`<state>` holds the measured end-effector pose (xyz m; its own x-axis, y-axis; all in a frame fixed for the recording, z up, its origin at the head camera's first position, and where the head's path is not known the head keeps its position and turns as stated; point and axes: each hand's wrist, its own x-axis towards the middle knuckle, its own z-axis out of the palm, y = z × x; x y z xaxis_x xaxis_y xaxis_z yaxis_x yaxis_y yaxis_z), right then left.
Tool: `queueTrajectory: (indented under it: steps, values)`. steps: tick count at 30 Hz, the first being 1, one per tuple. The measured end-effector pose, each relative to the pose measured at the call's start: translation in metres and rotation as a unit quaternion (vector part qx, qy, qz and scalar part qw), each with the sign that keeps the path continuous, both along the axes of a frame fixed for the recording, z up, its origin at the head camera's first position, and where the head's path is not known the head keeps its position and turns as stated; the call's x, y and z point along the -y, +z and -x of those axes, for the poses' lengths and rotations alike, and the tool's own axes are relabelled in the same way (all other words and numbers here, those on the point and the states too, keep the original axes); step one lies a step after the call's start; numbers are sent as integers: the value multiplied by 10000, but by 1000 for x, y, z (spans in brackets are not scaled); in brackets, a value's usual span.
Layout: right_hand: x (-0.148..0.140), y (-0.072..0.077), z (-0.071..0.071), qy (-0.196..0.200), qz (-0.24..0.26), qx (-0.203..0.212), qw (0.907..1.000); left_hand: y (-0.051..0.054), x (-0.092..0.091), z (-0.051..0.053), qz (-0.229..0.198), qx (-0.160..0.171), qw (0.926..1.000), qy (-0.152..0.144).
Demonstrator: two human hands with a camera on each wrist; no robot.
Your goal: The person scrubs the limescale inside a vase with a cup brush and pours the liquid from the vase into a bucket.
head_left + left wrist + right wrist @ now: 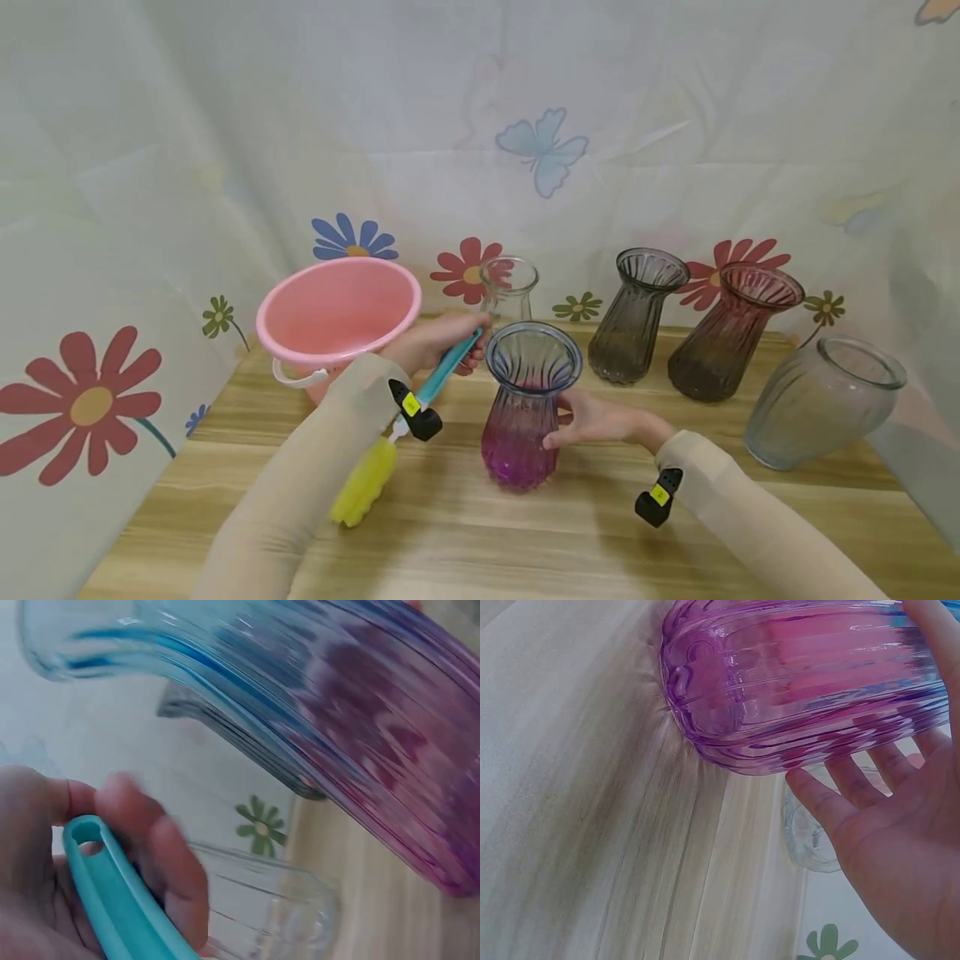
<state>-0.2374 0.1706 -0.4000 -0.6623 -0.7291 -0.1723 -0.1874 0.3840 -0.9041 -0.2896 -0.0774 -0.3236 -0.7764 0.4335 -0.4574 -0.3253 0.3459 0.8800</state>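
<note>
My left hand (448, 337) grips the teal handle (124, 892) of a sponge brush (365, 482). Its yellow sponge head points down toward me, left of a ribbed glass vase (522, 417). That vase is upright, blue at its flared rim and purple-pink at the base (712, 682). On its right side my right hand (600, 417) holds the lower body, thumb in front and fingers spread behind (900, 802). The brush is outside the vase. In the left wrist view, the vase (360, 712) leans across the top beside the handle's end.
A pink bucket (337, 354) with a white handle stands at the left. Behind is a clear glass vase (510, 292). To the right stand a grey vase (630, 325), a reddish-brown vase (723, 342) and a wide clear vase (817, 408) on the wooden table (480, 550).
</note>
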Motion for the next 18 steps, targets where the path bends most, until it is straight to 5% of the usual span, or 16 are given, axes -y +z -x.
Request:
queueTrajectory:
  steps: [6,9,12,18]
  values:
    - [-1,-2,-1,-48,42,85,9999,43,10,-9,-732,-410,9963,163]
    - [-1,-3,-1,-69,100,81,9999,66,18,-15,-1420,-768,9865,292]
    - [0,-4,-1,-64,143,51,9999,88,31,-22,-2326,-1122,9648,487]
    - [0,-3,0,-109,118,24,9999,122,64,-36,-4059,-1468,8983,818]
